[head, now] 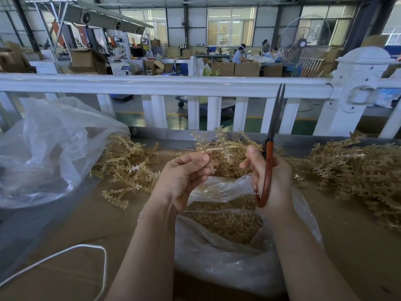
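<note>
Plastic sprue (219, 148), a tan branch lined with small moulded pieces, is held in the air above the open mouth of the plastic bag (227, 268), which sits on the surface (76, 213) between the two forearms. The step looks like snipping the pieces off so that they drop among the cut pieces (225, 222) already in the bag. To do it well, keep the branch over the bag's opening, turn it so that one row faces the blades, and cut close to the stem so no stub is left. The blades must first tip down from their upright pose, well away from the fingertips that pinch the stem.

The left hand (184, 177) grasps the near end of the sprue between thumb and curled fingers. The right hand (271, 177) is wrapped round the orange handles of the scissors (269, 157), whose dark blades point up, parted only a little at the tips. Its thumb lies right by the branch, but whether it touches cannot be told.

More uncut sprues lie in a heap on the left (128, 166) and a larger heap on the right (358, 170)
</note>
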The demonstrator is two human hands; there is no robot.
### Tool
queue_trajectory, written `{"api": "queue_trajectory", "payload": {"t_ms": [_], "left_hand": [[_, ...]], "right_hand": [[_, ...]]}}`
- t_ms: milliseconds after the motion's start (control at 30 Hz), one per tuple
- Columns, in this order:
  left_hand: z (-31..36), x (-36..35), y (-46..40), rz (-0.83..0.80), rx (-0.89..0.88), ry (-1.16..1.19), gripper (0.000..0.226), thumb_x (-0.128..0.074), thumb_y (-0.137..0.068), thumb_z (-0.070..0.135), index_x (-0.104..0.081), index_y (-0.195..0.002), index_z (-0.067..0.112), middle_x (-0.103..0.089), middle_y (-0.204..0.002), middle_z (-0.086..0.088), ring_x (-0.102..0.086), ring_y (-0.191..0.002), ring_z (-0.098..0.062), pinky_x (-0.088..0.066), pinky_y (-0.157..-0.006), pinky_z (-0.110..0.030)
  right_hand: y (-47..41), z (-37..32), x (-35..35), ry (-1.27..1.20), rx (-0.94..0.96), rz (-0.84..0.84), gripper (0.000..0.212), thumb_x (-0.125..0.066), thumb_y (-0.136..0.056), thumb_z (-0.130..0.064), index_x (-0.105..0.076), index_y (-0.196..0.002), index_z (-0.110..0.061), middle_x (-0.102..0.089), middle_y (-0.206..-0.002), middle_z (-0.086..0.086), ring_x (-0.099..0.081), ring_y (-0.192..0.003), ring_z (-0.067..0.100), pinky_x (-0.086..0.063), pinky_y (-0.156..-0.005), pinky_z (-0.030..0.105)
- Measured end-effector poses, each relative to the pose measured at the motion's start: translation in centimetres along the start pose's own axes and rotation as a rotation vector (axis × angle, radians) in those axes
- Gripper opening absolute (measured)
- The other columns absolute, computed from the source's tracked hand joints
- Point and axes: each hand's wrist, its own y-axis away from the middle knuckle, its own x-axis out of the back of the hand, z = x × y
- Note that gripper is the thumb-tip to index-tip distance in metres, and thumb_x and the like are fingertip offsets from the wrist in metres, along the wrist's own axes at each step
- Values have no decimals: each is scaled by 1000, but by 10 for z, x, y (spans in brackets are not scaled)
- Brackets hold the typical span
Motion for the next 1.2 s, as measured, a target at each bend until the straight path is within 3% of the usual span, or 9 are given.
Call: {"api": "queue_trajectory", "payload": {"t_ms": [100,200,300,367,533,667,800,967,1200], "left_hand": [[2,2,-2,75,-47,51,13,-75,-66,17,-76,-78,13,-73,-70,-2,-67,-59,-7,-55,-58,-15],[2,2,-2,106,-100,35,6,-76,-66,19,-78,-72,16,-74,-73,-2,-67,-61,-7,-55,-63,-16],[2,2,-2,117,-141,15,4,-77,-68,20,-77,-71,17,-72,-72,-1,-66,-64,-8,-55,-67,-18],[2,2,-2,113,-151,6,6,-76,-68,20,-77,-73,16,-71,-72,-1,-65,-64,-8,-55,-67,-19],[3,1,-2,72,-159,-30,3,-74,-73,17,-75,-70,18,-65,-66,1,-59,-61,-8,-52,-69,-21],[2,3,-4,62,-180,-61,30,-61,-89,1,-69,-63,16,-58,-62,-1,-53,-59,-11,-50,-66,-22],[1,2,-5,59,-201,-91,39,-59,-91,-1,-66,-57,18,-56,-62,-2,-51,-58,-11,-50,-64,-20],[1,0,-6,85,-208,-76,31,-59,-90,-4,-64,-63,11,-63,-63,-2,-54,-59,-10,-51,-64,-20],[0,-1,-5,79,-206,-69,22,-58,-92,-1,-70,-75,9,-65,-68,-1,-56,-62,-9,-50,-67,-21]], "right_hand": [[1,0,-3,180,63,41,38,-70,-75,-60,-67,-81,-22,-66,-68,-11,-59,-57,-1,-44,-57,10],[2,2,-5,374,145,17,41,-66,-74,-64,-63,-87,-26,-67,-76,-21,-64,-75,-3,-46,-74,16],[5,4,-8,568,188,-102,48,-62,-68,-77,-56,-84,-31,-65,-78,-25,-62,-75,-4,-42,-65,8],[7,7,-10,750,205,-158,55,-58,-66,-84,-55,-84,-32,-63,-75,-18,-61,-71,0,-41,-60,13],[6,10,-10,1018,190,-232,73,-45,-64,-89,-56,-98,-25,-65,-86,-13,-63,-81,9,-53,-69,29],[6,12,-10,1097,266,-224,62,-54,-69,-83,-56,-95,-26,-64,-87,-16,-61,-80,5,-50,-65,23],[5,13,-11,1132,267,-211,61,-56,-70,-83,-56,-96,-27,-65,-90,-16,-61,-81,7,-53,-68,25],[6,10,-13,1152,277,-191,64,-51,-65,-86,-56,-90,-28,-61,-83,-21,-58,-74,3,-47,-62,21],[9,7,-14,1151,338,-153,74,-40,-63,-90,-62,-86,-23,-66,-76,-17,-62,-67,6,-52,-59,24]]}}
